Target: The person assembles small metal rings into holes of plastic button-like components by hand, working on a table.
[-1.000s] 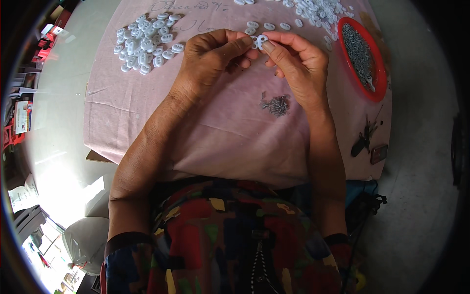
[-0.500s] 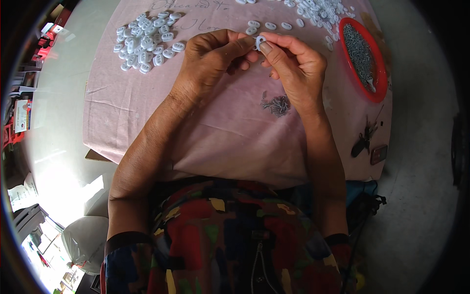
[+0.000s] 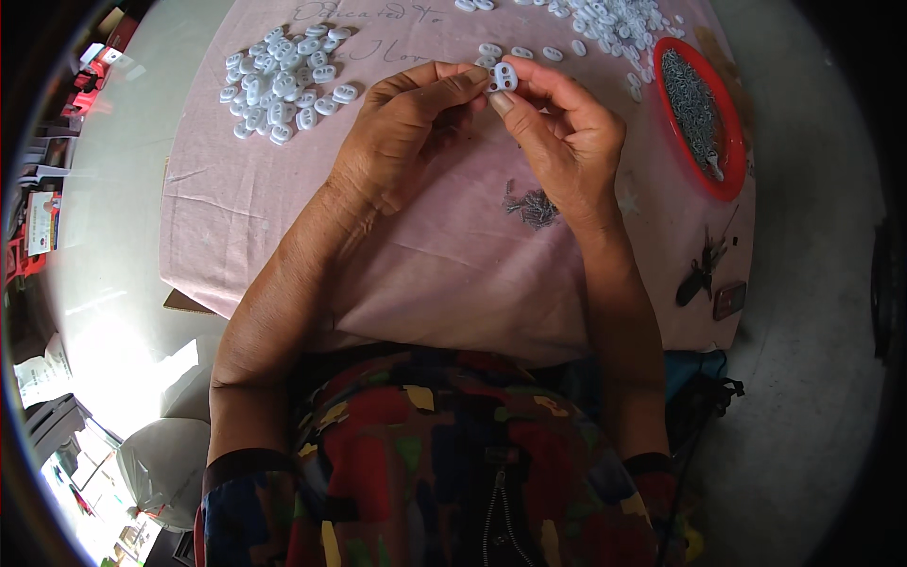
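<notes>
Between my two hands is a white oval two-hole cord lock (image 3: 504, 77), its holed face turned up. My right hand (image 3: 565, 123) pinches its right and lower side with thumb and fingertips. Thumb and index finger of my left hand (image 3: 406, 123) are closed at its left edge; whether they also hold a small part there is hidden. Just beyond the fingertips lie a few more loose white pieces (image 3: 521, 53). Below the right wrist, a small heap of thin grey metal pieces, likely springs (image 3: 535, 207), rests on the pink cloth (image 3: 425, 274).
A pile of white cord locks (image 3: 283, 80) is at the left. Another white heap (image 3: 614, 21) lies at the far right. A red oval tray (image 3: 732, 180) holds many grey metal pieces. Keys (image 3: 701, 274) and a small dark rectangular object (image 3: 729, 300) sit near the right edge.
The cord lock has been turned so that its two-holed face shows more fully. My right thumb has slid lower on it, and both hands have shifted slightly.
</notes>
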`<state>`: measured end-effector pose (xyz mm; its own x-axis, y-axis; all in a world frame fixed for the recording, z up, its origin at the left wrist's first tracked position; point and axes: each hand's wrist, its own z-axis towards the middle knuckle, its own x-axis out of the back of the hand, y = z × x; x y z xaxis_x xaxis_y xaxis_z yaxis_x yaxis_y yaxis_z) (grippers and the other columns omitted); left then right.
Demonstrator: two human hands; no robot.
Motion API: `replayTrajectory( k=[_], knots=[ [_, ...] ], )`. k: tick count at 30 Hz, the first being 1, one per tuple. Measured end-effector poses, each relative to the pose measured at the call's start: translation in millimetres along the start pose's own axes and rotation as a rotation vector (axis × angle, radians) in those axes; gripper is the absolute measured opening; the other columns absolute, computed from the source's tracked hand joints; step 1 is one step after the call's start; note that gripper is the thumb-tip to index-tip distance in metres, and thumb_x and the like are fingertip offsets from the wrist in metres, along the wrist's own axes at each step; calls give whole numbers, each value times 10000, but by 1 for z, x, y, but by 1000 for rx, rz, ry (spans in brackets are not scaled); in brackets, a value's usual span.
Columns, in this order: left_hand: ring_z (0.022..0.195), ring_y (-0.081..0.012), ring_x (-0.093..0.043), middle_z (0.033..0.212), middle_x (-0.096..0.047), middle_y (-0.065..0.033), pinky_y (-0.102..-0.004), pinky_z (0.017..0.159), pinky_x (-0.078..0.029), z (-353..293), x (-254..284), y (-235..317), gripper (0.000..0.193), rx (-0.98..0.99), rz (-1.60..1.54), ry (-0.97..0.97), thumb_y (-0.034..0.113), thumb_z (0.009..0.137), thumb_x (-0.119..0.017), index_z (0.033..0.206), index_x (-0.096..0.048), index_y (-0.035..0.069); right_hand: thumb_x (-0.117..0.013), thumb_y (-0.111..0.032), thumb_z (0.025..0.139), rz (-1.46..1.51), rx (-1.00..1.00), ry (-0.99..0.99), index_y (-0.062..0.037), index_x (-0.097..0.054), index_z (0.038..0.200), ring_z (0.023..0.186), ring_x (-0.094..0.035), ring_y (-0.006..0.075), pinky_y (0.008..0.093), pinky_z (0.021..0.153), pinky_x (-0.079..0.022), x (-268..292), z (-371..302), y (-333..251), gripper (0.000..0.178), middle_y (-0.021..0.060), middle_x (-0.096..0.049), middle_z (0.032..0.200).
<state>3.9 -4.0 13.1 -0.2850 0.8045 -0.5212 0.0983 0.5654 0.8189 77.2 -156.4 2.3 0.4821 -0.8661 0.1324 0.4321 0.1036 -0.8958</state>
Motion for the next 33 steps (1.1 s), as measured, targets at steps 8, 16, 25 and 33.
replayTrajectory(
  k=[8,16,25,33],
  knots=[
    [615,-41,-461,724,-553,42,-178,568,-382,1,1,-3,157,58,-47,-1,204,894,-672,940,-685,55,-743,18,819,-203,58,9,22,-663,1146,786,-620,49,175,682,-502,0,-1,-2,337,40,-691,887],
    [637,-42,-483,758,-587,31,-188,591,-397,1,0,1,165,66,-71,2,232,906,-672,911,-692,68,-715,-8,837,-269,113,-7,14,-669,1131,735,-594,36,165,595,-451,3,0,-3,298,35,-683,863],
    [662,-24,-474,745,-597,64,-196,616,-362,3,9,-1,221,-174,328,-78,289,926,-663,971,-701,77,-746,-30,804,-371,210,-66,-10,-674,1115,702,-565,51,174,556,-438,3,3,-8,320,13,-649,831],
    [643,-35,-432,695,-542,61,-202,607,-344,1,5,9,249,-174,471,-83,328,941,-636,914,-684,86,-747,-9,783,-382,229,-70,-9,-678,1098,707,-571,60,177,547,-439,7,2,-8,323,24,-646,861]
  ],
)
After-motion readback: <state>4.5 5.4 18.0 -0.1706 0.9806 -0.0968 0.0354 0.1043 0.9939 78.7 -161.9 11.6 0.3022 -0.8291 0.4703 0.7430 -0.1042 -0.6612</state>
